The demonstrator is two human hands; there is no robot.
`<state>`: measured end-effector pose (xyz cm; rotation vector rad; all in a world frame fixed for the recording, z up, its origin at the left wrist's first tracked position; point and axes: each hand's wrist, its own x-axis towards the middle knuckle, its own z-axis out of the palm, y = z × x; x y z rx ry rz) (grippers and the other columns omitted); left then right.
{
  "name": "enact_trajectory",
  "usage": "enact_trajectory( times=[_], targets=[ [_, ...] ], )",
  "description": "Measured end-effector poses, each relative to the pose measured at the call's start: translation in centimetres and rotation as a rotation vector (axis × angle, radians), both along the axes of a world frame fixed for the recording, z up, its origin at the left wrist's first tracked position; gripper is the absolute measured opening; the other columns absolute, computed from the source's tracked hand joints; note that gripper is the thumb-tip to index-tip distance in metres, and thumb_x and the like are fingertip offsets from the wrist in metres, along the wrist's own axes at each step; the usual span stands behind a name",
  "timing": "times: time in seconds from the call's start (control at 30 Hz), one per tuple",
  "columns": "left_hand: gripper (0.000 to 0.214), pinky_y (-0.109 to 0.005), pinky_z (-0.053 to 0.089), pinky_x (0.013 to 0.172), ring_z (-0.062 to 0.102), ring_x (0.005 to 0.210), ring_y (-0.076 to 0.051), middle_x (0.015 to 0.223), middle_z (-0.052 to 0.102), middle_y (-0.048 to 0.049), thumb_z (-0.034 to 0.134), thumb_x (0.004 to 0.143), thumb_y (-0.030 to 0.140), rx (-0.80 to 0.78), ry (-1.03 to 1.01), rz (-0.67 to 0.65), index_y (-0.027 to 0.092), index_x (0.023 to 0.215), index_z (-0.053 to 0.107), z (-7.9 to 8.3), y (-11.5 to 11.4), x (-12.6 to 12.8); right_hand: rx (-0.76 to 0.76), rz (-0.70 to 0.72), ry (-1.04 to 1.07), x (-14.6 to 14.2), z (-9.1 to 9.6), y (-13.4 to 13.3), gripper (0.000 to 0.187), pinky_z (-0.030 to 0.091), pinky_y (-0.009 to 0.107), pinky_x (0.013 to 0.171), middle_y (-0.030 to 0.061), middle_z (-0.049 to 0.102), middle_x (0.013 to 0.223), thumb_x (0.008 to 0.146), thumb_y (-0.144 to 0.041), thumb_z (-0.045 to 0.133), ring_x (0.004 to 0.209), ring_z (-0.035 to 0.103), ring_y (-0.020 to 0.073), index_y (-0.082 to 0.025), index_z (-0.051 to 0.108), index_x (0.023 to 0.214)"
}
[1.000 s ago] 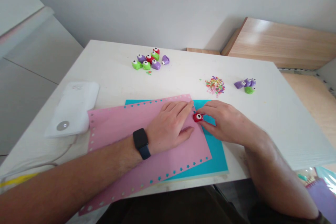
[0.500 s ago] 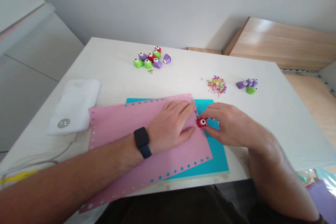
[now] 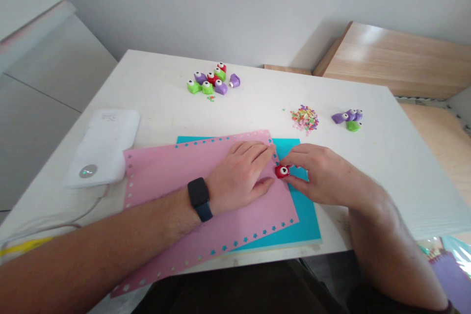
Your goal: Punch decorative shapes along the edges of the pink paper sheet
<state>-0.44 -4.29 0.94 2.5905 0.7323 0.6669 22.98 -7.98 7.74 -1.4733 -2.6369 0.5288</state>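
My left hand [image 3: 245,171] lies flat on a pink sheet of paper [image 3: 165,171], fingers stretched toward its right edge. Star-shaped holes run along the borders of this sheet. Between thumb and fingers, my right hand [image 3: 312,172] grips a small red craft punch [image 3: 282,171] at the pink sheet's right edge. The punch has a white button with a dark mark on top. Under the pink sheet is a blue sheet [image 3: 309,223], showing at the right and along the top. Whether the paper edge sits inside the punch's slot is hidden.
Several purple, green and red punches [image 3: 208,87] stand at the back of the white table [image 3: 158,78]. A confetti pile [image 3: 304,118] lies at the right, near more punches [image 3: 348,117]. A white device [image 3: 106,147] with a cable is at the left.
Both hands and the red punch stay almost where they were. The view has shifted very slightly.
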Motion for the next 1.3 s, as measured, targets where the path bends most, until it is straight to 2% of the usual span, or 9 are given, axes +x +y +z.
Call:
enact_trajectory(
  times=[0.37, 0.53, 0.67, 0.9, 1.07, 1.3],
  targets=[
    [0.057, -0.052, 0.042, 0.115, 0.054, 0.133, -0.033, 0.142, 0.061, -0.0194, 0.064, 0.097, 0.032, -0.004, 0.011, -0.015, 0.008, 0.146, 0.050, 0.1, 0.0, 0.0, -0.004, 0.001, 0.004, 0.1, 0.2, -0.1, 0.013, 0.050, 0.035, 0.085, 0.0053, 0.073, 0.094, 0.096, -0.027, 0.065, 0.091, 0.066, 0.0207, -0.021, 0.074, 0.104],
    [0.056, -0.053, 0.043, 0.114, 0.054, 0.132, -0.032, 0.140, 0.062, -0.0192, 0.062, 0.098, 0.031, 0.001, -0.005, -0.030, 0.009, 0.147, 0.049, 0.1, 0.0, 0.0, 0.048, 0.003, 0.089, 0.2, 0.9, -0.2, 0.015, 0.050, 0.035, 0.083, 0.0064, 0.075, 0.097, 0.093, -0.026, 0.068, 0.089, 0.066, 0.0207, -0.020, 0.073, 0.106],
    [0.051, -0.052, 0.043, 0.114, 0.055, 0.131, -0.031, 0.140, 0.062, -0.0177, 0.060, 0.098, 0.028, 0.011, -0.024, -0.053, 0.011, 0.146, 0.050, 0.2, 0.0, 0.0, 0.065, 0.039, 0.162, 0.2, 1.3, -0.3, 0.017, 0.049, 0.034, 0.078, 0.0073, 0.072, 0.090, 0.093, -0.019, 0.064, 0.086, 0.064, 0.0208, -0.020, 0.076, 0.105],
    [0.042, -0.050, 0.044, 0.112, 0.057, 0.130, -0.030, 0.134, 0.065, -0.0145, 0.055, 0.101, 0.027, 0.017, -0.003, -0.116, 0.015, 0.142, 0.056, 0.4, 0.0, -0.1, 0.057, 0.092, 0.161, 0.2, 1.2, -0.4, 0.021, 0.045, 0.033, 0.072, 0.0058, 0.068, 0.081, 0.090, -0.010, 0.061, 0.077, 0.060, 0.0187, -0.020, 0.079, 0.096],
    [0.036, -0.051, 0.045, 0.110, 0.057, 0.129, -0.029, 0.131, 0.067, -0.0137, 0.053, 0.104, 0.029, 0.037, 0.006, -0.158, 0.017, 0.138, 0.059, 0.4, 0.0, -0.1, 0.037, 0.099, 0.153, 0.0, 1.1, -0.5, 0.021, 0.044, 0.032, 0.071, 0.0056, 0.068, 0.078, 0.093, -0.013, 0.059, 0.076, 0.059, 0.0178, -0.019, 0.077, 0.084],
    [0.035, -0.050, 0.045, 0.111, 0.057, 0.129, -0.029, 0.131, 0.067, -0.0135, 0.052, 0.105, 0.029, 0.049, 0.022, -0.174, 0.017, 0.137, 0.059, 0.4, 0.0, 0.0, 0.015, 0.100, 0.119, 0.1, 1.0, -0.6, 0.024, 0.043, 0.031, 0.069, 0.0048, 0.066, 0.075, 0.095, -0.016, 0.058, 0.073, 0.057, 0.0170, -0.019, 0.074, 0.078]
  ],
)
